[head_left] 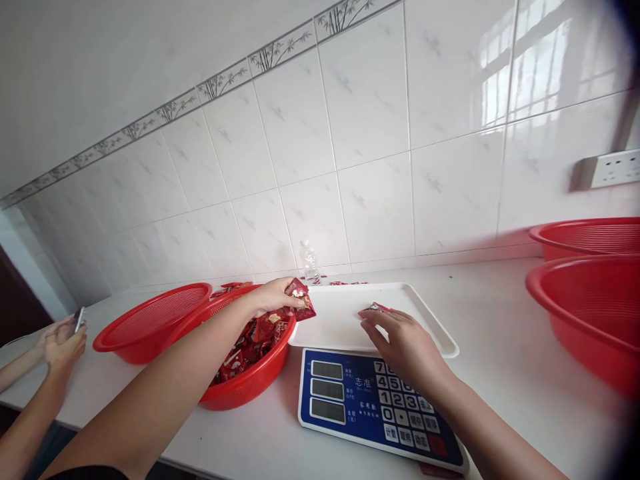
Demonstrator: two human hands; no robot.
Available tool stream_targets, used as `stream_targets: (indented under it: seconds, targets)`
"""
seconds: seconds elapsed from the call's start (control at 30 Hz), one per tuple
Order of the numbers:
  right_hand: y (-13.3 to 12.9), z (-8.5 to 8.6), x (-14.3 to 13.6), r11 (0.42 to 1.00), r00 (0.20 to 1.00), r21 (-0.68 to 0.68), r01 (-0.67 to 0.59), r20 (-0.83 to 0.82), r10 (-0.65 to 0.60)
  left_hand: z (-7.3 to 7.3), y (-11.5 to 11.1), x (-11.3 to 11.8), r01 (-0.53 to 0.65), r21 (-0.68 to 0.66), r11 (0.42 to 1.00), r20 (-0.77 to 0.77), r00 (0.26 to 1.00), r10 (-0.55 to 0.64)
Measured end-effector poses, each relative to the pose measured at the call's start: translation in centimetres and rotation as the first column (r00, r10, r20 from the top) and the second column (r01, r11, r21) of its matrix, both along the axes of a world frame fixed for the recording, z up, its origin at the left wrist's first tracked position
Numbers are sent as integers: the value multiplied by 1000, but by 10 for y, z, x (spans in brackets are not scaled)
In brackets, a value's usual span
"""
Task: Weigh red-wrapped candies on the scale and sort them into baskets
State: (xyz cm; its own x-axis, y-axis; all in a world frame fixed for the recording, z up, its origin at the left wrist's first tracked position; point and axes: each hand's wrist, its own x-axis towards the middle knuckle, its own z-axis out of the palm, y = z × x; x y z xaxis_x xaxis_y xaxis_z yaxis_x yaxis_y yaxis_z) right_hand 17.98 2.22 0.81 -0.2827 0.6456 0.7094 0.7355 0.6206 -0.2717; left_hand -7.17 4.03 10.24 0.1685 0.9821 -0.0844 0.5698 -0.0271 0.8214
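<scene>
My left hand [278, 297] pinches a shiny red packet [301, 301] with printed pictures. It hangs over the left edge of the scale's white tray [340, 320], just beside the rim of a red plastic basket [245, 387]. Many similar red packets [235, 360] fill that basket. Above the right part of the tray, my right hand [400, 333] has its fingers closed around another small red packet [376, 307], mostly hidden by the fingers. Below the tray sits the scale's blue panel [350, 400], with three displays and a keypad partly covered by my right hand.
Another red basket [150, 313] stands at left, with more red baskets [595, 300] at right. A clear plastic bottle [310, 261] stands against the tiled wall. At far left, another person's hands [65, 340] hold a phone [80, 320]. A wall socket [615, 169] is at right.
</scene>
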Motion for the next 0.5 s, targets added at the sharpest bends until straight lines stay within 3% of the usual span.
stream_targets:
  seconds: [0.17,0.33,0.5]
  targets:
    - [4,6,8,991,995,-95,98,26,-96,-17,20,37,114,-13,993,-59,992,-115]
    - [5,16,22,939,958,-192,284,104,-268,-32,31,54,97,-10,995,-285,954,-96]
    - [8,16,26,920,948,-247,305,173,-268,-43,32,71,154,69,986,-465,879,-105]
